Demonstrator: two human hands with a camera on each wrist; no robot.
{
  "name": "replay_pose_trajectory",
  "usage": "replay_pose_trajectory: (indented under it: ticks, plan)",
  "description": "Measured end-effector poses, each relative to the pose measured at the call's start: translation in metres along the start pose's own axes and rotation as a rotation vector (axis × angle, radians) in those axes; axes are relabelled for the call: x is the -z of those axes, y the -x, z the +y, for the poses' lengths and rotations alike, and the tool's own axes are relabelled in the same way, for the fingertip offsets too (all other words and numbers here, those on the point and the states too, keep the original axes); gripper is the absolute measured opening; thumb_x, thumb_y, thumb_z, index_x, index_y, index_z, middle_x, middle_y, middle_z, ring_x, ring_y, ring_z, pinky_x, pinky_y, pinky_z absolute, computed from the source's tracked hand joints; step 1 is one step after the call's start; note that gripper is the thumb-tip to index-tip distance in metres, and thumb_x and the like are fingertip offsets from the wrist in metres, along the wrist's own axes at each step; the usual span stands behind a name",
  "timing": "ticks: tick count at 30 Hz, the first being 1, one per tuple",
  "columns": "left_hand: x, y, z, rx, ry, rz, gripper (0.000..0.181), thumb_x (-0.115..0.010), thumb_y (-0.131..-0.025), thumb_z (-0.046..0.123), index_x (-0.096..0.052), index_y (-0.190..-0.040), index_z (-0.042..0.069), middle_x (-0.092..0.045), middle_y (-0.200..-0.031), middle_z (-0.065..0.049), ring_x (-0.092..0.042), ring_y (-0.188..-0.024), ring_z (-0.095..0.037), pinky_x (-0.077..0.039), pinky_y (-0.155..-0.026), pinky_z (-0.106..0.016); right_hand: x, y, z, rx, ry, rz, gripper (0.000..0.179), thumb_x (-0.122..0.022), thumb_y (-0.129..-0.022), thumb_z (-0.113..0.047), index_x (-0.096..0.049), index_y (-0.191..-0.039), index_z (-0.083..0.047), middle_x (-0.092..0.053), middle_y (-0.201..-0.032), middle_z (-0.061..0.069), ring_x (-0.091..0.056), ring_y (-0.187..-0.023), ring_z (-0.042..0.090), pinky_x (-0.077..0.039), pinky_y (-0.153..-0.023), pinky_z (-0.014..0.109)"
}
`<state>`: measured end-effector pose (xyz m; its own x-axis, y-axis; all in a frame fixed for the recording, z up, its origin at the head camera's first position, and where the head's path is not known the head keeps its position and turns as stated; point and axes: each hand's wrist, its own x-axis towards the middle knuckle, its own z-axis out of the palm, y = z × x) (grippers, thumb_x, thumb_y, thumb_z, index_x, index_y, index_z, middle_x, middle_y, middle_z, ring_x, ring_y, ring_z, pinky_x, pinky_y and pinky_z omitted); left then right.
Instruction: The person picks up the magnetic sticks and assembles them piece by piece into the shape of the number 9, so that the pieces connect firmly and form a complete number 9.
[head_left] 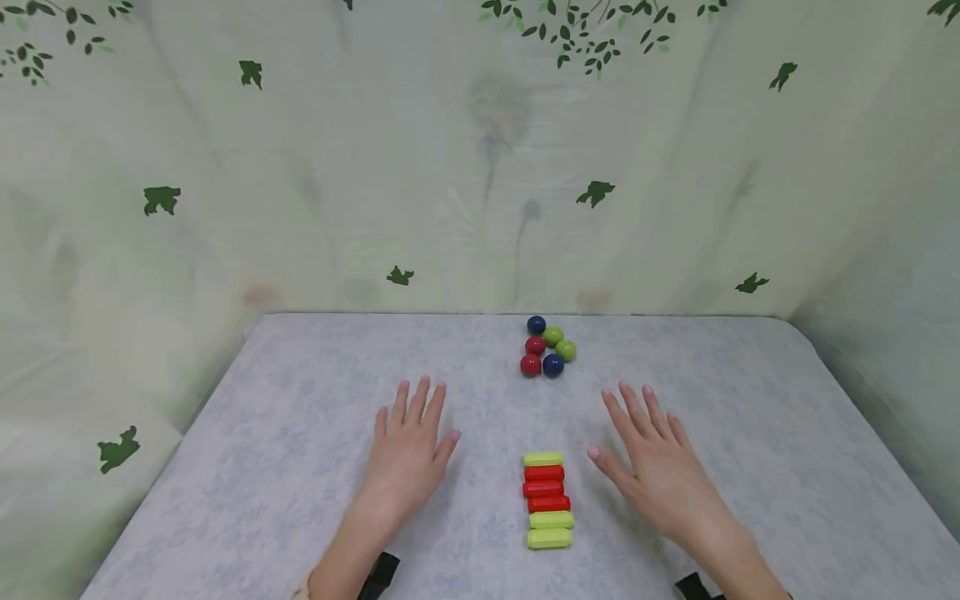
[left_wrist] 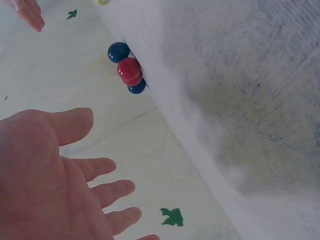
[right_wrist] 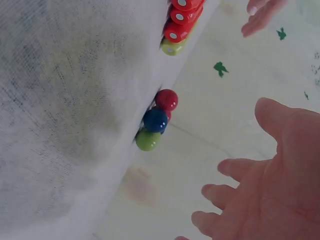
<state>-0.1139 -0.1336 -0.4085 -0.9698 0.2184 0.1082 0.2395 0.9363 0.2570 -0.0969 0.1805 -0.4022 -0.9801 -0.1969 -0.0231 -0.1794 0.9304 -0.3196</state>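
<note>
My left hand (head_left: 405, 462) is held above the table, left of a column of short rods, its fingers straight and spread. To the right of that column, my right hand (head_left: 660, 471) is held the same way. Neither hand touches anything. The column has three red rods (head_left: 543, 489) in the middle, a yellow-green rod (head_left: 543, 459) at its far end and two more at its near end. Farther back sits a cluster of shiny balls: two red balls (head_left: 530, 365), two dark blue balls (head_left: 553, 365) and two green balls (head_left: 566, 350). Both wrist views show the bare palms.
All the rods and balls lie on a grey mottled table (head_left: 315, 358). A pale curtain (head_left: 450, 167) with green leaf prints hangs behind its far edge and along the sides. A black strap (head_left: 379, 575) shows at the left wrist, another (head_left: 693, 586) at the right.
</note>
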Motion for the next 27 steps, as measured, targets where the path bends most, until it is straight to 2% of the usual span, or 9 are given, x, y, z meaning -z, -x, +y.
replay_pose_trajectory:
  ticks: [5, 7, 11, 13, 17, 22, 25, 27]
  plan:
    - [-0.002, 0.003, 0.003, -0.047, -0.002, -0.003, 0.066, -0.053, -0.101, 0.038, -0.028, -0.155, 0.008, -0.020, -0.160, -0.015, -0.008, -0.148, -0.037, -0.016, -0.110, -0.064, -0.003, -0.001, -0.003, 0.038, 0.018, 0.004, 0.087, -0.038, -0.092, -0.073, -0.021, -0.158, -0.019, -0.011, -0.163, 0.011, 0.000, -0.148, 0.035, -0.007, -0.111, 0.065]
    - [-0.004, 0.003, 0.005, -0.080, 0.039, -0.009, 0.066, -0.053, -0.101, 0.038, -0.029, -0.155, 0.009, -0.023, -0.160, -0.015, -0.010, -0.148, -0.036, -0.018, -0.110, -0.063, -0.005, -0.003, -0.003, 0.058, 0.026, 0.004, 0.086, -0.042, -0.092, -0.071, -0.023, -0.158, -0.020, -0.013, -0.163, 0.010, -0.002, -0.149, 0.035, -0.008, -0.111, 0.065]
    - [-0.007, 0.001, 0.010, -0.126, 0.221, -0.051, 0.064, -0.055, -0.100, 0.037, -0.032, -0.154, 0.012, -0.030, -0.158, -0.009, -0.015, -0.148, -0.031, -0.022, -0.111, -0.059, -0.009, -0.007, 0.000, 0.121, 0.022, 0.017, 0.078, -0.052, -0.094, -0.060, -0.027, -0.157, -0.020, -0.018, -0.162, 0.009, -0.010, -0.148, 0.034, -0.013, -0.112, 0.063]
    - [-0.008, 0.000, 0.013, -0.124, 0.335, -0.095, 0.061, -0.056, -0.100, 0.036, -0.035, -0.153, 0.014, -0.034, -0.156, -0.005, -0.018, -0.147, -0.028, -0.025, -0.111, -0.056, -0.011, -0.010, 0.001, 0.154, -0.003, 0.024, 0.073, -0.055, -0.096, -0.053, -0.030, -0.156, -0.019, -0.022, -0.161, 0.007, -0.015, -0.148, 0.033, -0.016, -0.111, 0.061]
    - [-0.012, -0.005, 0.016, -0.100, 0.495, -0.183, 0.054, -0.056, -0.100, 0.035, -0.042, -0.149, 0.017, -0.042, -0.150, -0.002, -0.032, -0.141, -0.022, -0.032, -0.109, -0.048, -0.014, -0.015, 0.003, 0.206, -0.116, 0.021, 0.064, -0.056, -0.098, -0.046, -0.038, -0.152, -0.017, -0.032, -0.157, 0.006, -0.027, -0.144, 0.031, -0.027, -0.109, 0.058]
    - [-0.020, -0.014, 0.020, -0.073, 0.706, -0.291, 0.042, -0.057, -0.100, 0.027, -0.054, -0.138, 0.012, -0.056, -0.135, -0.004, -0.052, -0.124, -0.024, -0.044, -0.100, -0.046, -0.017, -0.023, 0.003, 0.186, -0.311, -0.089, 0.055, -0.060, -0.098, -0.037, -0.045, -0.148, -0.017, -0.043, -0.150, 0.001, -0.040, -0.137, 0.025, -0.036, -0.106, 0.052]
    - [-0.026, -0.020, 0.023, -0.052, 0.810, -0.341, 0.035, -0.059, -0.099, 0.019, -0.059, -0.131, 0.007, -0.061, -0.128, -0.005, -0.057, -0.114, -0.022, -0.047, -0.096, -0.043, -0.019, -0.028, 0.002, 0.167, -0.399, -0.162, 0.050, -0.061, -0.098, -0.032, -0.050, -0.144, -0.016, -0.050, -0.144, 0.000, -0.048, -0.130, 0.023, -0.041, -0.102, 0.048]
    - [-0.030, -0.022, 0.025, -0.041, 0.848, -0.361, 0.032, -0.060, -0.098, 0.017, -0.061, -0.128, 0.006, -0.062, -0.125, -0.005, -0.058, -0.112, -0.020, -0.046, -0.096, -0.042, -0.022, -0.032, 0.002, 0.176, -0.437, -0.190, 0.045, -0.062, -0.098, -0.027, -0.053, -0.140, -0.014, -0.057, -0.135, 0.000, -0.055, -0.119, 0.021, -0.047, -0.096, 0.044]
